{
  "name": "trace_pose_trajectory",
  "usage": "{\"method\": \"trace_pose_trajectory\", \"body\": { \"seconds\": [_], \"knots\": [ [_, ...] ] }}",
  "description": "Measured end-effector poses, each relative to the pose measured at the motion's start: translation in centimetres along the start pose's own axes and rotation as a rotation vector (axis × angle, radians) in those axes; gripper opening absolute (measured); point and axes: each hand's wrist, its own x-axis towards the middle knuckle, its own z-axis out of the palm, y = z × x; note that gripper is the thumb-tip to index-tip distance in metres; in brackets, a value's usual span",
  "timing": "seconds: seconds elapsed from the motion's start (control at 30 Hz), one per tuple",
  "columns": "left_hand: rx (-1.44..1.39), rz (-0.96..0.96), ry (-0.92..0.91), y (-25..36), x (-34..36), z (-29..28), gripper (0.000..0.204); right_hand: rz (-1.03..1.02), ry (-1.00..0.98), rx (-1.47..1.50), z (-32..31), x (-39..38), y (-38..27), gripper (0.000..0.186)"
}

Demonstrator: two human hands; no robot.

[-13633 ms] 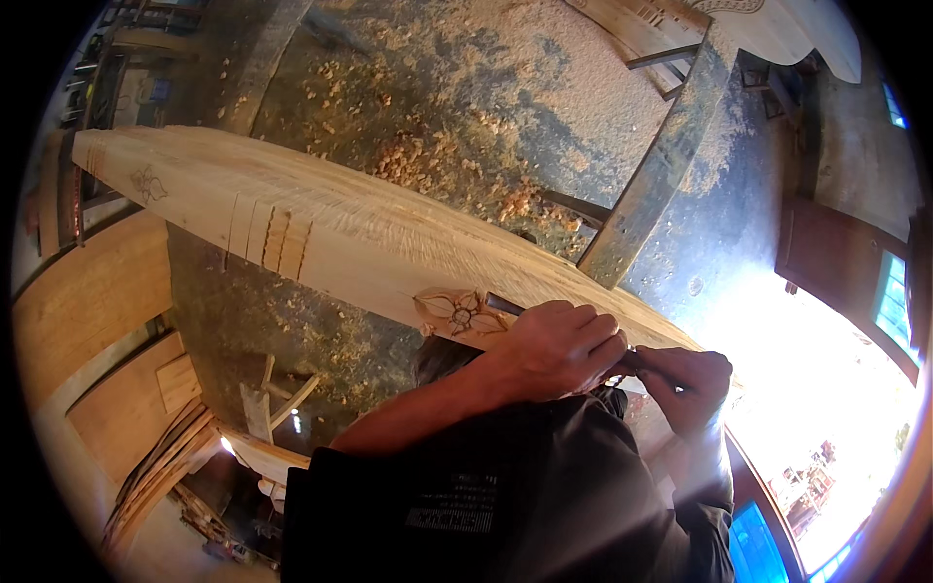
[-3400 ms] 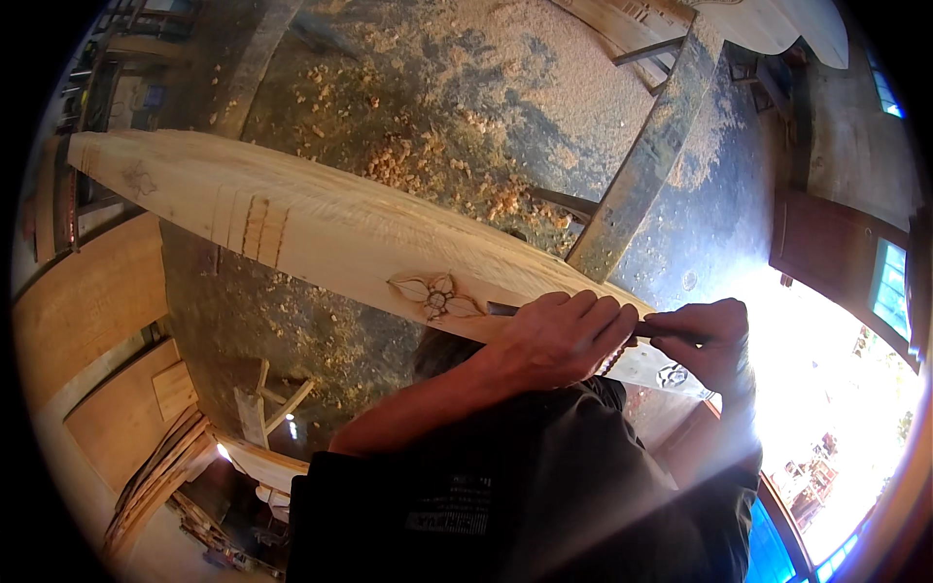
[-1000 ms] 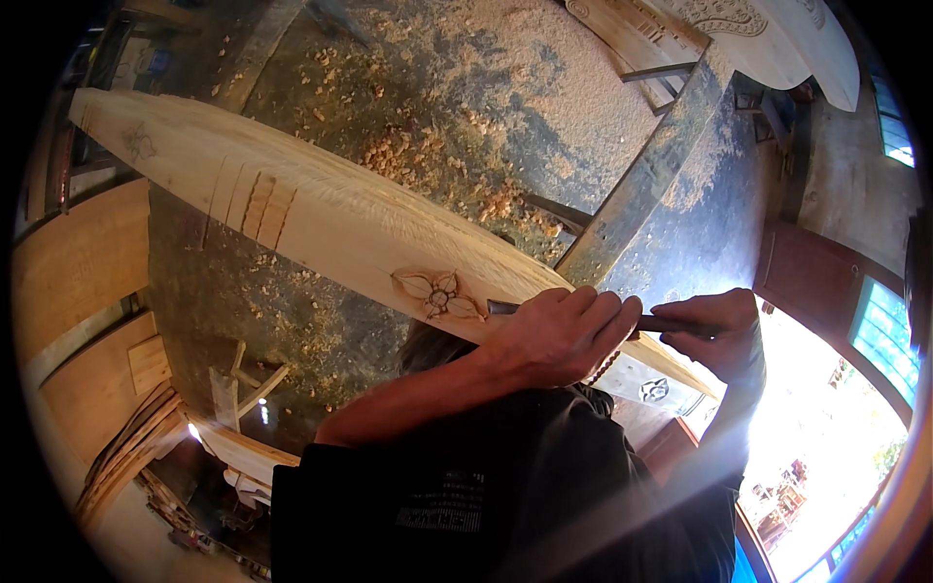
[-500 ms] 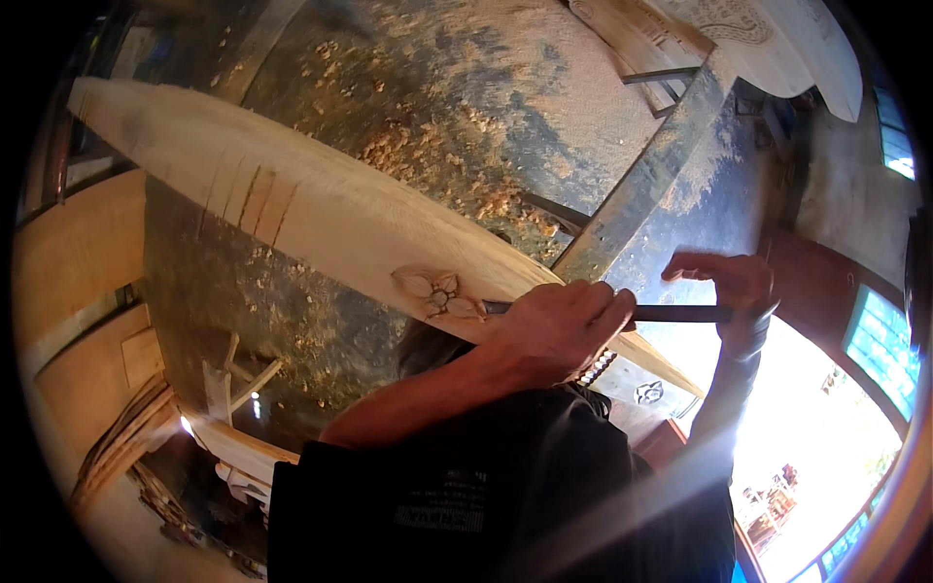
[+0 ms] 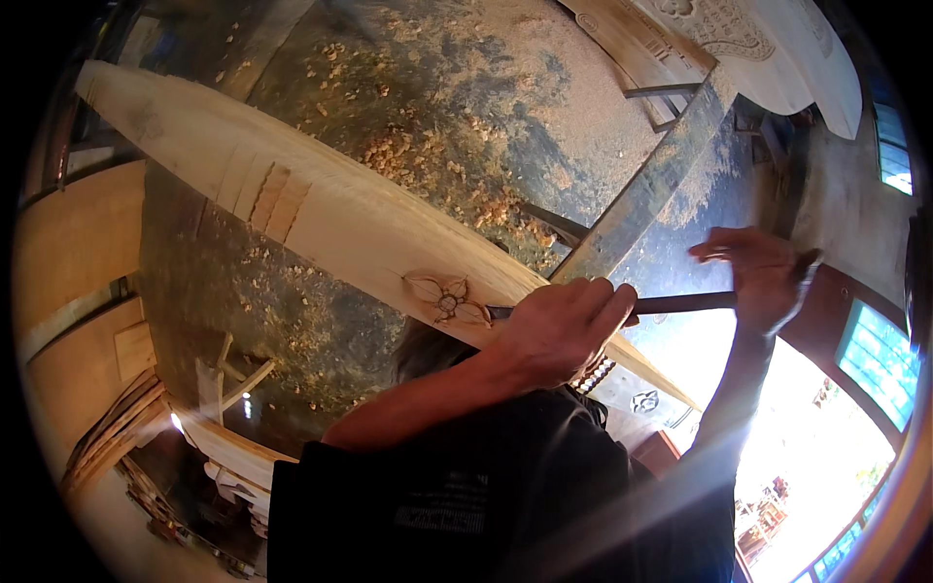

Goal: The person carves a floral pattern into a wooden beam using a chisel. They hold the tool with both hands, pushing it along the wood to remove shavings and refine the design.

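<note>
My left hand (image 5: 569, 325) is wrapped around a dark, long carving chisel (image 5: 688, 303). The chisel's working end meets the edge of a flower carved in relief (image 5: 450, 299) on a long, pale wooden board (image 5: 360, 219). To the right, my right hand (image 5: 768, 282) is raised at the chisel's rear end, its fingers stretched out and grasping nothing. Whether the palm touches that end, I cannot tell. Carved cross bands (image 5: 280, 202) mark the board farther left. A small dark flower design (image 5: 644, 401) shows beyond my left wrist.
Wood shavings (image 5: 408, 155) litter the dark floor below the board. A wooden beam (image 5: 646, 180) runs diagonally behind my hands. Other carved boards (image 5: 719, 34) stand at upper right. Stacked wood strips (image 5: 112, 428) lie at lower left, near a small wooden stand (image 5: 238, 379).
My right hand has shifted right and slightly outward, with its fingers still extended. My left hand keeps its grip on the chisel. The whole view has tilted slightly.
</note>
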Motion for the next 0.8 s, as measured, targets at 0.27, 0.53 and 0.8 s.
{"method": "trace_pose_trajectory", "body": {
  "seconds": [0.27, 0.53, 0.8],
  "knots": [
    [0.05, -0.001, 0.057, -0.1, 0.0, 0.2, 0.038, 0.007, 0.019, 0.0, 3.0, 1.8, -0.1, 0.111],
    [0.368, 0.355, 0.07, 0.2, -1.2, 0.3, 0.045, -0.071, 0.138, 0.226, 2.0, -2.2, 0.6, 0.109],
    [0.204, 0.22, 0.049, -0.2, -0.3, 0.4, 0.047, -0.055, 0.232, 0.137, 1.9, -4.2, 1.4, 0.104]
  ]
}}
